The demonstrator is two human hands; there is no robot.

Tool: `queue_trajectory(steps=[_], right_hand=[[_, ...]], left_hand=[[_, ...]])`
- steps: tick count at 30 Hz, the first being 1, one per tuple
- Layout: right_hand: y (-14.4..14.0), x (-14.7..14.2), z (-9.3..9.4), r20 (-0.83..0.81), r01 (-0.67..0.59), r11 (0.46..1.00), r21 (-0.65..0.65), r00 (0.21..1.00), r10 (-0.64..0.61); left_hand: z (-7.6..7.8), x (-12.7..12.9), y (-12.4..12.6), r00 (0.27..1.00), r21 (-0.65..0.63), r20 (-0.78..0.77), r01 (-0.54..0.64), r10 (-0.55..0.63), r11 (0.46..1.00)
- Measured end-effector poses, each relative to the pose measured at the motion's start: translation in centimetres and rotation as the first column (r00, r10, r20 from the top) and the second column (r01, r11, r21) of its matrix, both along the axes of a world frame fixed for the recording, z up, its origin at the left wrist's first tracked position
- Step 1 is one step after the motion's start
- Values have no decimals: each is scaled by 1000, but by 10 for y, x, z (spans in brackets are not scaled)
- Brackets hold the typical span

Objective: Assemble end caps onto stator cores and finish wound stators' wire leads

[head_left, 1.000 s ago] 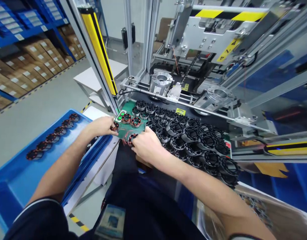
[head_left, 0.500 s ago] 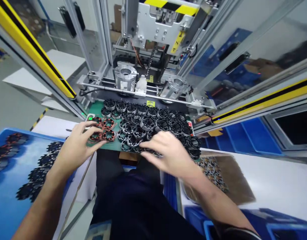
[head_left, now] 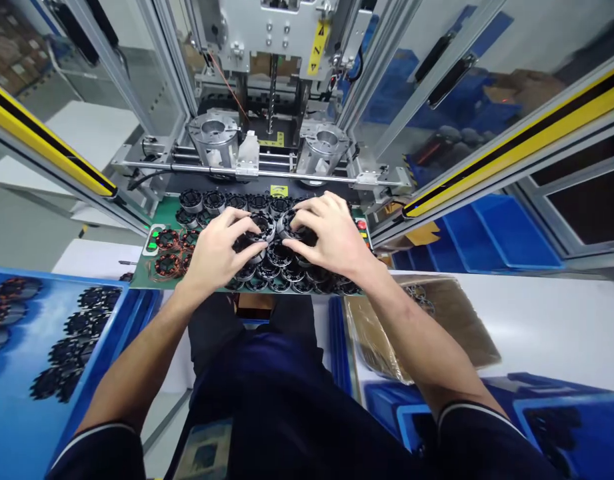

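Note:
My left hand (head_left: 217, 250) has its thumb and fingers curled round a black-and-silver motor stator (head_left: 265, 225) on top of the pile. Beside it, my right hand (head_left: 331, 233) grips a second stator (head_left: 287, 225) in the same way, fingertips partly hidden inside the ring. The two rings nearly touch. Beneath and around them, several more unwound stators (head_left: 267, 268) lie packed in layers on the green work surface (head_left: 161, 212). Left of my left hand sit several stators wound with copper wire (head_left: 165, 265).
Behind the pile, two metal cylindrical fixtures (head_left: 214, 140) stand in the machine frame under a rail (head_left: 187, 168). Yellow side posts (head_left: 51, 143) flank me. A blue bin (head_left: 17, 393) with stators is at left. A brown cardboard piece (head_left: 451, 320) lies on the white right table.
My left hand has moved right, from the copper-wound stators to the unwound pile. My right hand has risen further back onto the pile. Both now hold stators. The camera view has shifted.

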State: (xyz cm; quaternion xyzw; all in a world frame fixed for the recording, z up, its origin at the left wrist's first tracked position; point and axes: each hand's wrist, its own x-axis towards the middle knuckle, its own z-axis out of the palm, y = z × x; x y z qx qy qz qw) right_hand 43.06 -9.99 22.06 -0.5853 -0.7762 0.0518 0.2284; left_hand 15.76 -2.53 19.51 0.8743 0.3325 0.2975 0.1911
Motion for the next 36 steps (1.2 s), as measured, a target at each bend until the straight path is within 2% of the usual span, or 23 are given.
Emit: queue_trajectory(steps=[2, 3, 6, 8, 10, 13, 15, 21, 25, 29, 34, 36], right_hand=[[-14, -1, 12, -203, 28, 997, 69, 979, -14], [-22, -1, 18, -336, 22, 996, 83, 942, 8], [-41, -6, 34, -665, -123, 992, 18, 740, 103], [-48, -12, 37, -775, -237, 970, -45, 621, 115], [-51, -18, 35, -841, -296, 951, -85, 534, 91], [-51, -27, 25, -912, -340, 933, -114, 408, 37], [-49, -30, 18, -935, -353, 927, -127, 356, 8], [-40, -34, 6, -951, -428, 890, -159, 309, -21], [-35, -38, 4, -945, -417, 885, -208, 320, -71], [-29, -42, 5, -951, -403, 891, -209, 297, -88], [-17, -43, 12, -932, -482, 821, -308, 327, -158], [-14, -42, 14, -938, -526, 794, -305, 309, -156]], left_hand=[[12, -12, -17, 981, -73, 195, -2, 16, 997], [19, -18, -27, 958, -112, 286, 28, 5, 993], [39, -33, -57, 890, -192, 451, 175, -72, 966], [47, -39, -73, 882, -207, 460, 222, -106, 953], [50, -42, -83, 893, -212, 436, 225, -114, 951], [47, -44, -87, 909, -219, 403, 208, -105, 953], [43, -45, -85, 918, -234, 385, 196, -94, 952], [37, -48, -81, 920, -236, 386, 172, -70, 956], [35, -51, -80, 918, -264, 393, 157, -42, 952], [29, -51, -75, 906, -303, 422, 179, -37, 936], [18, -51, -66, 884, -368, 467, 222, -27, 903], [15, -52, -63, 869, -403, 495, 236, -6, 884]])
